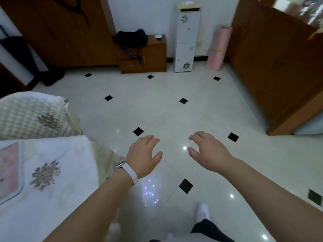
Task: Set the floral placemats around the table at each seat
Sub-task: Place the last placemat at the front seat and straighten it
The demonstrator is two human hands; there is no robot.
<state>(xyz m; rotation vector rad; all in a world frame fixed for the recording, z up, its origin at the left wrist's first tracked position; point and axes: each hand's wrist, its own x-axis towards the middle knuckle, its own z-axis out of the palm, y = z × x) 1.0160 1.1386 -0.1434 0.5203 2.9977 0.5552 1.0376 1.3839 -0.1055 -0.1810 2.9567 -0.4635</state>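
My left hand (142, 154) and my right hand (208, 151) hang over the white tiled floor, fingers apart, with nothing in either. A white band is on my left wrist. At the left edge a table (52, 198) is covered by a white cloth with a flower print. A pink-bordered mat (8, 170) lies on it at the far left, partly cut off by the frame. Behind the table stands a seat (31, 117) with a quilted cover that carries the same flower motif.
A low wooden cabinet (153, 56) with a dark bag (132, 38) stands at the far wall, next to a tall white floral cabinet (186, 41) and a rolled pink mat (218, 48). Wooden furniture (272, 67) lines the right side. My foot (202, 211) is on the floor below.
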